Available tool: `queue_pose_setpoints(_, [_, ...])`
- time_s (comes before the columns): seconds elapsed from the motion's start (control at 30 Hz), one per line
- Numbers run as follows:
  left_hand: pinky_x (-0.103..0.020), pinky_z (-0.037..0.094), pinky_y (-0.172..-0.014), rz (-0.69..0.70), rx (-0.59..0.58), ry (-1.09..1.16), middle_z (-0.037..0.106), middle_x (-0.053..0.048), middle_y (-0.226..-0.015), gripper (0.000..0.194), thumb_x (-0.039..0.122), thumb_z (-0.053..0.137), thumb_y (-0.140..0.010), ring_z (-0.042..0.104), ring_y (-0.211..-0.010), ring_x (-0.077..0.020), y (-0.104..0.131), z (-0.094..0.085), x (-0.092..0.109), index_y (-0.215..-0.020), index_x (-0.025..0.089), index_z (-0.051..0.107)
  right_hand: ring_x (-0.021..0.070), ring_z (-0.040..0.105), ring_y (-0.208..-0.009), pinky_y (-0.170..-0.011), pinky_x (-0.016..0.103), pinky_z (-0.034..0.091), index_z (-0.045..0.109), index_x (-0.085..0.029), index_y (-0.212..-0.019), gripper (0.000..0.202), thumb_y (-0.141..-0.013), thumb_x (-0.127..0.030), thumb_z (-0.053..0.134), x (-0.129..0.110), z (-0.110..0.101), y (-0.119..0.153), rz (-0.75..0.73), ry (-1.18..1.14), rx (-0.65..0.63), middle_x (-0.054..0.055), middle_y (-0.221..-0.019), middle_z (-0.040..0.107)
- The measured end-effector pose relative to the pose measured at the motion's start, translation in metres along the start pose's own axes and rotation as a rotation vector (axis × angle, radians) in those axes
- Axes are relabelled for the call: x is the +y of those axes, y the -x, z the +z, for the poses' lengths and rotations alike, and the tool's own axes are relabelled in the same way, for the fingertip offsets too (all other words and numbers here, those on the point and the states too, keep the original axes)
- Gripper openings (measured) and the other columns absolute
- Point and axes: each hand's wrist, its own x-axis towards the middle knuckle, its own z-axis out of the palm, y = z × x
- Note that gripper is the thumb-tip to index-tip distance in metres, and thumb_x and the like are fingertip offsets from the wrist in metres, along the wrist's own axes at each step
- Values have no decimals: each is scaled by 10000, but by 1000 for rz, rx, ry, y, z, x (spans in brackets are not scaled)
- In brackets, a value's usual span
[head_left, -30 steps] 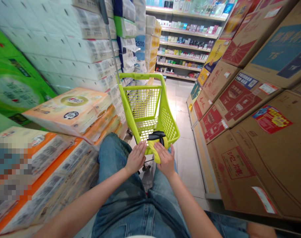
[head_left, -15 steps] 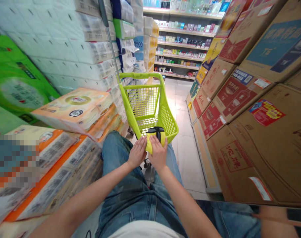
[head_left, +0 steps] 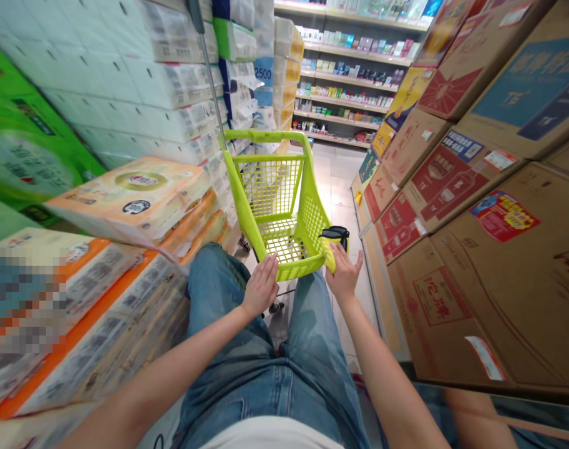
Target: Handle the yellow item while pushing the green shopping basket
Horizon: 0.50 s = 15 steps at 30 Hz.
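Beside the packs (head_left: 104, 202), could snag wrapping by veering left. With the left hand (head_left: 260, 288) flat on the cart (head_left: 301, 269) rim, fingers nearly straight, clasping nothing, could slip off. With the right hand (head_left: 343, 277) curled around the yellow bundle (head_left: 330, 254) at the rim's right corner, thumb apart, could drop it outside through loose hold. Near the boxes (head_left: 481, 280), could scrape knuckles.

Shop, with stocked shelves (head_left: 350, 81), stacked cartons (head_left: 481, 274) and a basket cart (head_left: 291, 268).
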Motion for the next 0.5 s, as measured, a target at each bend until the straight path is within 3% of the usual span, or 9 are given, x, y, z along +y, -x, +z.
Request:
queue_pose_setpoints(0.13, [-517, 329, -1184, -21, 38, 15, 307, -180, -1597, 867, 56, 486, -832, 196, -1517, -297, 0, 3, 2, -1586, 102, 59, 224, 513, -1351, -1230, 498, 23, 474, -198, -1416, 535, -883, -174, 446, -62, 8, 11, 98, -74, -21, 92, -1401, 604])
queue_pose_setpoints(0.23, [-518, 331, -1181, -23, 44, 30, 310, -185, -1595, 826, 74, 460, -861, 196, -1518, -294, 2, 2, 2, -1586, 106, 65, 206, 491, -1368, -1236, 468, 24, 460, -201, -1433, 522, -911, -206, 447, -115, 12, 19, 68, -145, -92, 90, -1435, 574])
queue_pose_setpoints(0.3, [-512, 333, -1180, -20, 47, 43, 307, -186, -1597, 795, 104, 441, -887, 204, -1516, -290, 3, 1, 0, -1586, 107, 63, 203, 480, -1377, -1241, 450, 33, 455, -187, -1442, 528, -916, -232, 449, -137, 13, 22, 29, -177, -131, 99, -1446, 562])
queue_pose_setpoints(0.4, [-507, 322, -1185, -21, 34, 34, 316, -187, -1593, 793, 112, 438, -889, 216, -1514, -290, 5, -3, -2, -1586, 103, 59, 202, 483, -1376, -1246, 452, 20, 442, -187, -1457, 544, -917, -253, 437, -134, 12, 24, -61, -198, -180, 99, -1438, 570])
queue_pose_setpoints(0.5, [-493, 307, -1194, -8, -2, -1, 344, -179, -1582, 830, 75, 457, -862, 234, -1509, -286, 4, -6, -2, -1587, 107, 53, 206, 522, -1344, -1244, 468, -2, 461, -208, -1444, 538, -909, -247, 420, -90, 6, 22, -188, -205, -190, 86, -1404, 603])
